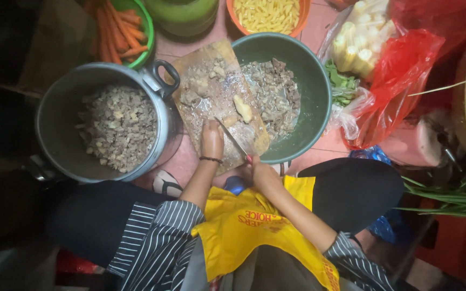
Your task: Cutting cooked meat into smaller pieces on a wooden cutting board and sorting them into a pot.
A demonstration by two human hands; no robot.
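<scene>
- Our right hand (260, 171) grips the knife (233, 139); fingers wrapped round the handle.
- Left hand (212, 139) presses meat on the cutting board (211, 102), fingers together.
- Meat looks soft, slippery; pin it near the blade.

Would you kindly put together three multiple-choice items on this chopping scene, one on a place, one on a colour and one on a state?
1. Where does the wooden cutting board lie?
A. Across the rims of the metal pot and the green basin
B. Inside the orange bowl
C. On the red plastic bag

2. What colour is the bowl that holds the carrots?
A. Blue
B. Green
C. White

3. What is the right hand doing?
A. Resting open on the apron
B. Gripping a carrot
C. Gripping a knife

Answers: 1 A, the board bridges the pot and the basin. 2 B, a green rim curves around the carrots. 3 C, the fingers close on the handle and the blade lies on the board beside the left hand.
</scene>
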